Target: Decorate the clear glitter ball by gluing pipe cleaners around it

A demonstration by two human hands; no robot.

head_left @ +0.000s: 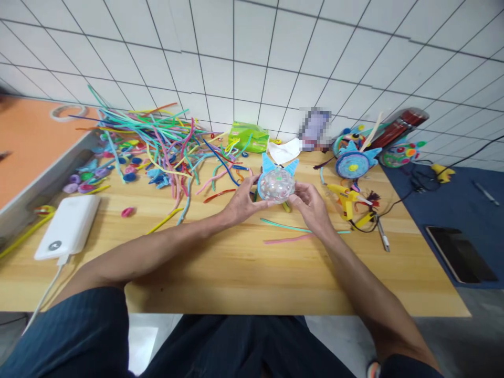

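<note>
Between my two hands, just above the table, is a clear plastic ball (279, 185) with a light-blue rim and two blue pointed ears on top. My left hand (244, 202) grips it from the left and below, thumb at the rim. On its right side, the fingers of my right hand (309, 205) close against the ball. Small coloured bits show through the clear shell. Below my hands lie a green pipe cleaner (285, 225) and a pink pipe cleaner (287, 239).
A heap of pipe cleaners (157, 131) and coloured pieces covers the left back. A white power bank (69, 226) sits at left. To the right are a yellow glue gun (346, 199), a blue eared craft piece (353, 164), a red bottle (405, 123) and a dark phone (459, 254).
</note>
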